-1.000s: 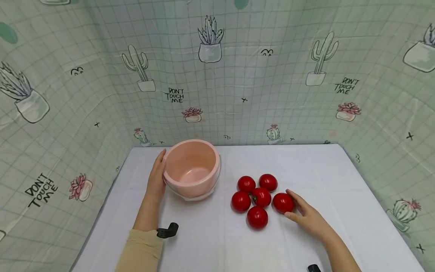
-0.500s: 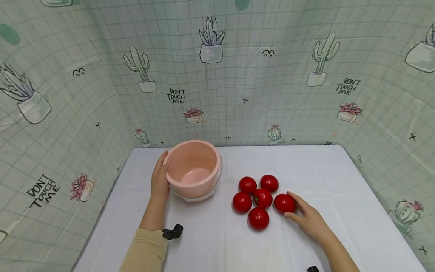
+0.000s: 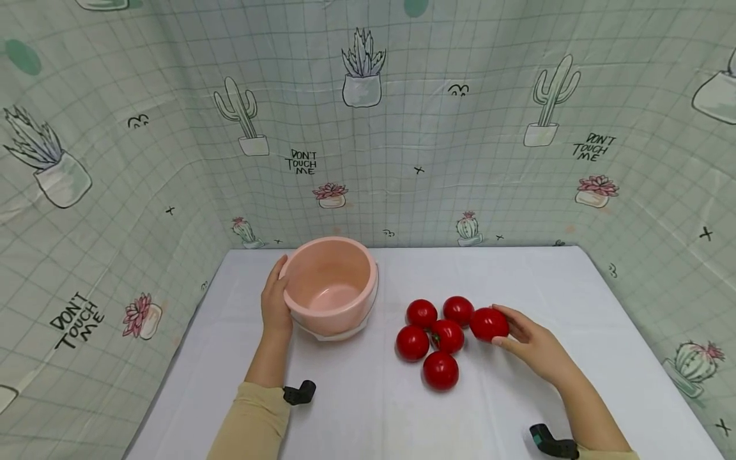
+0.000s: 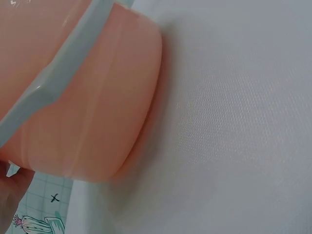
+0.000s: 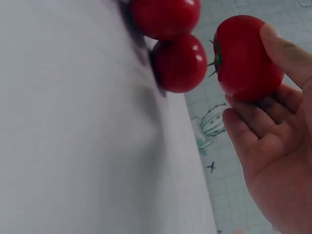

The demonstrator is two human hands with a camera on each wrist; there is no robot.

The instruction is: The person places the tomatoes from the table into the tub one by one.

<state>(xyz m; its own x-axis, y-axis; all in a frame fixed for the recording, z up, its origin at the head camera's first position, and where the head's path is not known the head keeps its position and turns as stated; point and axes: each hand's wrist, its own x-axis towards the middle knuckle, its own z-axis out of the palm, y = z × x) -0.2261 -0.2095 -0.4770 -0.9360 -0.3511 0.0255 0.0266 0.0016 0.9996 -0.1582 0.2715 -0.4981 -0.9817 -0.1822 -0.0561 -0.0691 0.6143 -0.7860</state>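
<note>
A pink bucket [image 3: 330,306] with a pale handle [image 4: 53,78] stands at the left of the white table. My left hand [image 3: 276,303] holds the bucket's left side, thumb up at the rim. In the left wrist view only a bit of that hand [image 4: 12,192] shows, against the wall of the bucket. My right hand [image 3: 535,342] grips a red tomato [image 3: 489,324] between thumb and fingers. The right wrist view has this tomato [image 5: 248,58] raised off the table, green stem end toward the other tomatoes [image 5: 178,63].
Several more red tomatoes [image 3: 446,337] sit in a cluster on the white table [image 3: 391,415], right of the bucket. A grid-patterned cloth [image 3: 402,128] with cactus drawings hangs behind and along the sides. Black cameras [image 3: 300,393] are strapped at both wrists.
My right hand has lifted its tomato off the table, moving slightly up and away from the cluster's near side. My left hand's thumb has come to the bucket's rim; the bucket stays put.
</note>
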